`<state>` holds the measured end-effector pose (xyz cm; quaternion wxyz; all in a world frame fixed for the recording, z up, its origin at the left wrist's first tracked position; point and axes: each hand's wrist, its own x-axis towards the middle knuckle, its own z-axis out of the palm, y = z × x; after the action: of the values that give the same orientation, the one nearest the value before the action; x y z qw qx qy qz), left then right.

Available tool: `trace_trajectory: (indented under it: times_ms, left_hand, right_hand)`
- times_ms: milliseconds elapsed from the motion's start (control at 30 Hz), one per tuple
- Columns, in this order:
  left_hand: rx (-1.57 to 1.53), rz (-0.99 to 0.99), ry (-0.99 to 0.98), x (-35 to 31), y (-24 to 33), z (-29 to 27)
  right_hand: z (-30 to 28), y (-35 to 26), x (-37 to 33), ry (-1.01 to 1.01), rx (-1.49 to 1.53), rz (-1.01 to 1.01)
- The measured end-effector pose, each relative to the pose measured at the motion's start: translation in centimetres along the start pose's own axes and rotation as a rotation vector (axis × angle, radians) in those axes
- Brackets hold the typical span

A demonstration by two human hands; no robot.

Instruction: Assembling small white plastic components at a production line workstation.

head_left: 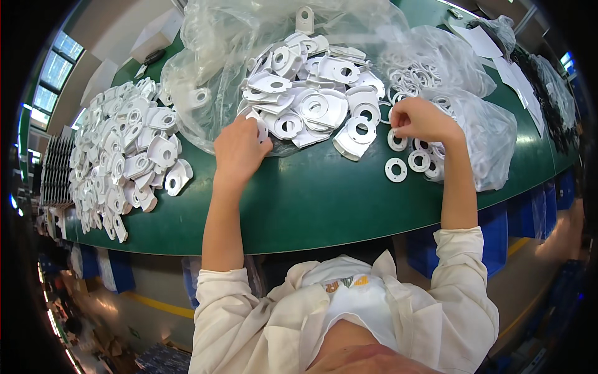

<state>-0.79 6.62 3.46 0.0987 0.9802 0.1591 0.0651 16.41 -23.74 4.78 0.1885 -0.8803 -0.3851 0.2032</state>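
My left hand (pixel 240 148) is closed at the front left of a heap of white plastic plates (pixel 314 106), each with a round hole. Its fingers grip a white plate (pixel 258 124) at the heap's edge. Over on the right, my right hand (pixel 427 119) is bent down with fingers and thumb pinched together above white flat rings (pixel 417 161). What the pinch holds, if anything, is hidden. One loose ring (pixel 395 169) lies a little nearer to me, and another white ring (pixel 397 140) sits just under the right fingertips.
A second heap of white plates (pixel 128 156) spreads over the left of the green table (pixel 299 206). Clear plastic bags (pixel 212 68) surround the middle heap, with another bag (pixel 489 146) beside the rings. Papers (pixel 511 71) lie at the far right; blue bins (pixel 492 240) stand below the table edge.
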Motion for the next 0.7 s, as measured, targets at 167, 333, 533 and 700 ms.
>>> trace_trajectory:
  times_ms: [167,333,533,700]
  left_hand:
    - [-0.171,0.004,0.294,1.1,0.3,-1.4]
    - [-1.776,-0.024,-0.08,-0.1,3.8,-0.5]
    - [-1.814,-0.073,-0.641,-1.7,7.5,2.7]
    - [-1.84,-0.118,-0.612,-1.4,6.7,3.4]
  right_hand:
    - [-1.2,-1.3,0.4,0.349,0.277,-0.141]
    - [2.1,-4.5,2.1,0.509,0.909,-0.38]
    - [5.8,-6.7,2.4,0.371,0.627,-0.408]
    - [4.4,-5.5,2.5,0.571,0.36,-0.403]
